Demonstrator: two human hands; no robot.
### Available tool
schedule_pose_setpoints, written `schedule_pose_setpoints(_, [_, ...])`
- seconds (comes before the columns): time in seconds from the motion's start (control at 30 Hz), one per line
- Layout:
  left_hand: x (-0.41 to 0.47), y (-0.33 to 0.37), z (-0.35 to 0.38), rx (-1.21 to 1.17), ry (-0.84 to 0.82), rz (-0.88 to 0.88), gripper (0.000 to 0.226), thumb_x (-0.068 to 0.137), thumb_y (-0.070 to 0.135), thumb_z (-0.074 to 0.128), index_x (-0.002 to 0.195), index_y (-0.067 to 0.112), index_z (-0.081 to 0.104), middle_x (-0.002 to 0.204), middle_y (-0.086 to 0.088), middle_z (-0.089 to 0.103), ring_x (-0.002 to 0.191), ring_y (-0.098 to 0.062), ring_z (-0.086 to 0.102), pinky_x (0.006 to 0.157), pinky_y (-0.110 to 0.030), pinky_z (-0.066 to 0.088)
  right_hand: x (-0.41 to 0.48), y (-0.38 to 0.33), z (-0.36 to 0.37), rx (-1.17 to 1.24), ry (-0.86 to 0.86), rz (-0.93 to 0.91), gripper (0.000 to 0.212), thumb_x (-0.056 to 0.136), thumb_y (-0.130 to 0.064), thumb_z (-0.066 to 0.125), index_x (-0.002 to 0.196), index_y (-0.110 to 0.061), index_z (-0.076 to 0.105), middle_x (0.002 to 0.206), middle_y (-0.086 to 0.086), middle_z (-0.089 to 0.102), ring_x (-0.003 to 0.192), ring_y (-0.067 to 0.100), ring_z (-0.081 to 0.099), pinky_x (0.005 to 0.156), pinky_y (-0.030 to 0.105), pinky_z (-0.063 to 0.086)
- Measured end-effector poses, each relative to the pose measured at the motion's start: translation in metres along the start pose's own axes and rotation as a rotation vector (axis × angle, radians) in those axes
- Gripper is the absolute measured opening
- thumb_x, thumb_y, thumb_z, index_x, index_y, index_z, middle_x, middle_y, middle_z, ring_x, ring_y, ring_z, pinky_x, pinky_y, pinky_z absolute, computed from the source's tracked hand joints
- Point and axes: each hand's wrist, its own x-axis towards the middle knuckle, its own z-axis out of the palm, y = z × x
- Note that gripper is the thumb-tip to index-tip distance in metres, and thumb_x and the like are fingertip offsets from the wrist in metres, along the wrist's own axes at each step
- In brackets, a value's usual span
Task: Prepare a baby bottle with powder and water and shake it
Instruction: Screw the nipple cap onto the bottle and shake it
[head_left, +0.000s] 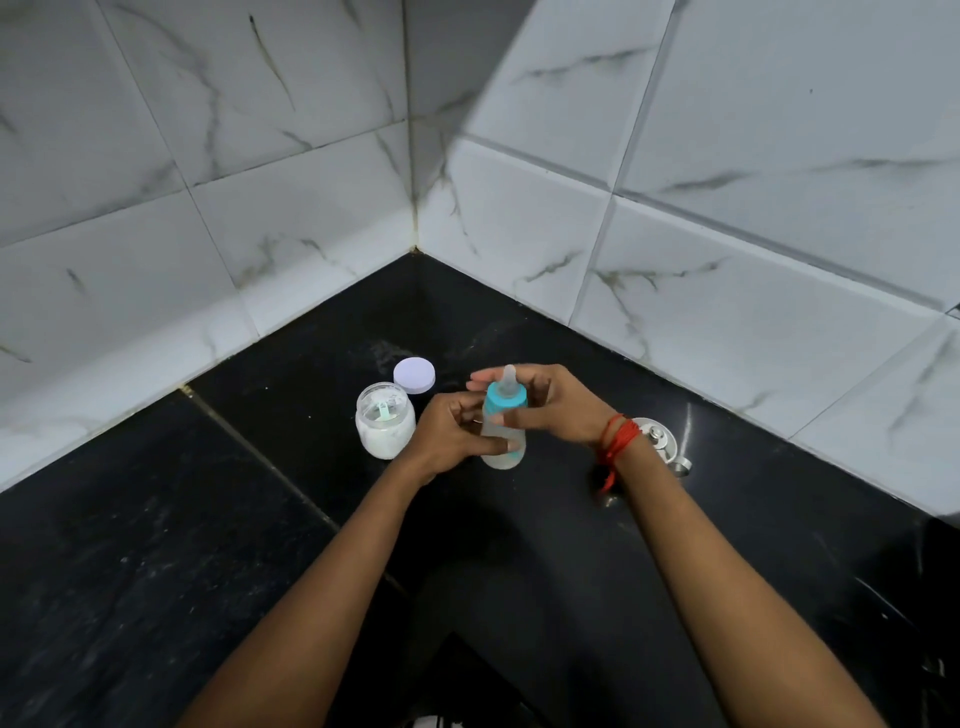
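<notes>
The left hand (457, 431) clamps the body of the baby bottle (503, 431) at mid-desk; the right hand (550, 400) closes on its blue collar, apparently screwing the teat on; next, I judge, comes a snug final twist, then shaking; one bottle, one open powder jar (385, 421) just left, one loose lid (414, 375) beyond it on the black desk (208, 545).

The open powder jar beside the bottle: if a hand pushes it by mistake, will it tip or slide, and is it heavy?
The powder jar looks squat and wide, so it would probably slide on the smooth black counter rather than tip. It seems mostly full of white powder, so likely fairly heavy for its size. Its lid lies apart, so a tip would spill powder.
</notes>
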Motion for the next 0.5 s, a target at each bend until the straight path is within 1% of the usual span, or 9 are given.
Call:
schedule_pose_setpoints(0.07, [0.000, -0.002, 0.007, -0.012, 0.138, 0.005, 0.050, 0.068, 0.004, 0.095, 0.113, 0.016, 0.077, 0.106, -0.001, 0.080, 0.103, -0.021, 0.076, 0.091, -0.038, 0.061, 0.002, 0.002, 0.015, -0.084, 0.217, 0.005, 0.051, 0.083, -0.011, 0.081, 0.131, -0.010, 0.064, 0.123, 0.005, 0.072, 0.115, 0.018, 0.068, 0.102, 0.043, 0.055])
schedule_pose_setpoints(0.17, [0.002, -0.003, 0.024, 0.050, 0.431, 0.021, 0.044, 0.067, 0.003, 0.092, 0.106, 0.019, 0.077, 0.094, 0.008, 0.079, 0.088, -0.002, 0.074, 0.079, -0.023, 0.058, 0.007, 0.007, 0.053, -0.268, 0.686, -0.003, 0.053, 0.077, -0.032, 0.086, 0.126, -0.023, 0.067, 0.118, -0.011, 0.071, 0.107, 0.005, 0.067, 0.098, 0.035, 0.055])
schedule_pose_setpoints(0.2, [0.004, -0.004, 0.029, 0.068, 0.499, 0.042, 0.038, 0.070, 0.001, 0.088, 0.102, 0.018, 0.076, 0.090, 0.010, 0.077, 0.082, 0.004, 0.071, 0.075, -0.021, 0.055, 0.008, 0.008, 0.067, -0.292, 0.782, -0.002, 0.054, 0.075, -0.034, 0.086, 0.125, -0.025, 0.067, 0.118, -0.012, 0.071, 0.106, 0.004, 0.067, 0.098, 0.031, 0.055])
schedule_pose_setpoints(0.27, [0.006, -0.002, 0.032, 0.113, 0.545, 0.059, 0.031, 0.075, 0.001, 0.083, 0.096, 0.021, 0.074, 0.087, 0.014, 0.075, 0.078, 0.008, 0.068, 0.074, -0.020, 0.052, 0.008, 0.005, 0.080, -0.255, 0.853, -0.003, 0.062, 0.072, -0.035, 0.089, 0.129, -0.024, 0.065, 0.121, -0.013, 0.070, 0.108, 0.000, 0.065, 0.098, 0.019, 0.052])
schedule_pose_setpoints(0.3, [0.007, -0.001, 0.029, 0.105, 0.514, 0.049, 0.033, 0.074, 0.001, 0.085, 0.096, 0.023, 0.074, 0.089, 0.013, 0.076, 0.081, 0.006, 0.070, 0.076, -0.022, 0.054, 0.007, 0.003, 0.076, -0.192, 0.837, -0.012, 0.066, 0.072, -0.032, 0.090, 0.131, -0.022, 0.063, 0.122, -0.012, 0.070, 0.109, -0.002, 0.065, 0.097, 0.016, 0.051])
schedule_pose_setpoints(0.33, [0.007, -0.001, 0.023, 0.064, 0.451, 0.023, 0.037, 0.071, 0.003, 0.088, 0.098, 0.024, 0.075, 0.092, 0.009, 0.078, 0.087, -0.001, 0.073, 0.079, -0.026, 0.056, 0.006, 0.002, 0.066, -0.123, 0.782, -0.017, 0.066, 0.073, -0.027, 0.089, 0.133, -0.019, 0.062, 0.122, -0.009, 0.071, 0.109, -0.002, 0.066, 0.097, 0.016, 0.052])
schedule_pose_setpoints(0.4, [0.006, 0.000, 0.009, -0.001, 0.290, -0.014, 0.044, 0.068, 0.007, 0.093, 0.104, 0.026, 0.076, 0.100, 0.001, 0.080, 0.098, -0.019, 0.076, 0.086, -0.034, 0.060, 0.003, 0.000, 0.041, -0.047, 0.553, -0.012, 0.061, 0.081, -0.015, 0.084, 0.136, -0.013, 0.060, 0.123, -0.001, 0.072, 0.109, 0.002, 0.068, 0.095, 0.024, 0.056])
schedule_pose_setpoints(0.47, [0.004, 0.002, -0.002, 0.008, 0.156, -0.003, 0.046, 0.070, 0.004, 0.093, 0.111, 0.020, 0.076, 0.105, -0.003, 0.081, 0.102, -0.024, 0.076, 0.091, -0.038, 0.061, 0.001, -0.003, 0.020, -0.087, 0.305, -0.001, 0.057, 0.088, -0.007, 0.076, 0.141, -0.009, 0.055, 0.133, 0.004, 0.066, 0.117, 0.006, 0.064, 0.096, 0.028, 0.055])
schedule_pose_setpoints(0.5, [0.004, 0.004, -0.006, 0.030, 0.113, 0.006, 0.047, 0.071, 0.004, 0.092, 0.113, 0.016, 0.076, 0.107, -0.003, 0.080, 0.104, -0.025, 0.076, 0.093, -0.038, 0.061, 0.002, -0.003, 0.015, -0.112, 0.221, 0.001, 0.058, 0.090, -0.006, 0.073, 0.144, -0.009, 0.052, 0.139, 0.005, 0.062, 0.124, 0.008, 0.061, 0.099, 0.029, 0.054])
